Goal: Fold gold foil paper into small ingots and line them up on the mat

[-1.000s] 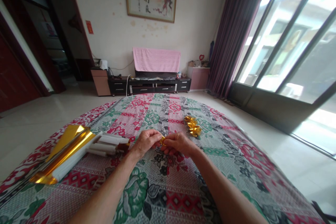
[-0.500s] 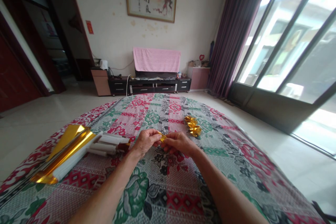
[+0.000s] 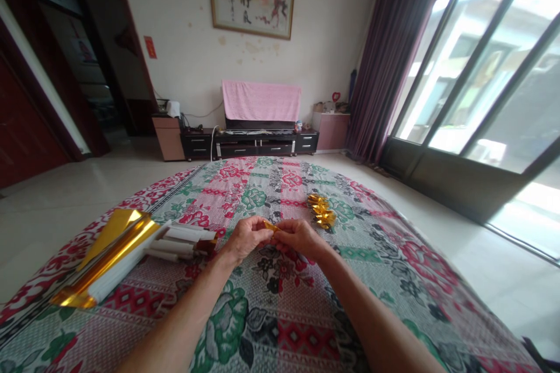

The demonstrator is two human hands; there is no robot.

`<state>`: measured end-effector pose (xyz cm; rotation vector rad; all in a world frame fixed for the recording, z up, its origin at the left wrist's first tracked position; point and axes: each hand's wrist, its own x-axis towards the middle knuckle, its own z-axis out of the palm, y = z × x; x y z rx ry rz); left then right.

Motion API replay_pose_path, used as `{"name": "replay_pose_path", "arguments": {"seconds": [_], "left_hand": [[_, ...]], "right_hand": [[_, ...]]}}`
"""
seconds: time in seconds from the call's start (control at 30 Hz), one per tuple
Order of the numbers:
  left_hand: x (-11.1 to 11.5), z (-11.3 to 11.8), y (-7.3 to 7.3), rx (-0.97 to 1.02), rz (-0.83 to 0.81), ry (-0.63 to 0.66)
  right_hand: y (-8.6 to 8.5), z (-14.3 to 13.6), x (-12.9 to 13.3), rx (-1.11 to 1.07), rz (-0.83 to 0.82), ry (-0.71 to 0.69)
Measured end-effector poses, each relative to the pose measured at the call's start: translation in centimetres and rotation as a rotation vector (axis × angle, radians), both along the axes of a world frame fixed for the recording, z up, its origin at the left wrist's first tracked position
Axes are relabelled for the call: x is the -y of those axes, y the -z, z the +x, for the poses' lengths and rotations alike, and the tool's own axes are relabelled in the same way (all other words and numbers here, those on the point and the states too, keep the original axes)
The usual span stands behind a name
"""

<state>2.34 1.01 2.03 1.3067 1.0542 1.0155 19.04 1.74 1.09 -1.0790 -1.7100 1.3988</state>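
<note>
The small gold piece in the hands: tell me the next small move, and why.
Probably press a crease into the small gold piece with the right hand while the left hand steadies it. Both hands pinch it close together, and the creased gold pieces lying beyond the right hand suggest similar shaping.

Head view: from the wearer's head, facing forward and down
Left hand (image 3: 245, 240), right hand (image 3: 301, 239): near, just below frame centre
Back wall (image 3: 262, 64): far, upper centre, faced nearly head-on
</note>
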Motion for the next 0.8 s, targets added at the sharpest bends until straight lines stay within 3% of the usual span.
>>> {"name": "replay_pose_path", "arguments": {"seconds": [0.37, 0.47, 0.53, 0.6, 0.8], "left_hand": [[0.0, -0.1, 0.1, 0.021, -0.027, 0.009], [-0.2, -0.2, 0.1, 0.028, -0.001, 0.001], [-0.3, -0.3, 0.2, 0.034, 0.027, -0.019], [-0.5, -0.4, 0.4, 0.045, 0.058, -0.041], [-0.8, -0.5, 0.9, 0.095, 0.106, -0.078]], "right_hand": [[0.3, 0.2, -0.1, 0.042, 0.036, -0.032], [-0.2, -0.3, 0.3, 0.155, 0.188, 0.034], [-0.5, -0.8, 0.7, 0.294, 0.459, 0.171], [-0.6, -1.2, 1.0, 0.340, 0.639, 0.214], [-0.3, -1.5, 1.2, 0.328, 0.646, 0.246]]}}
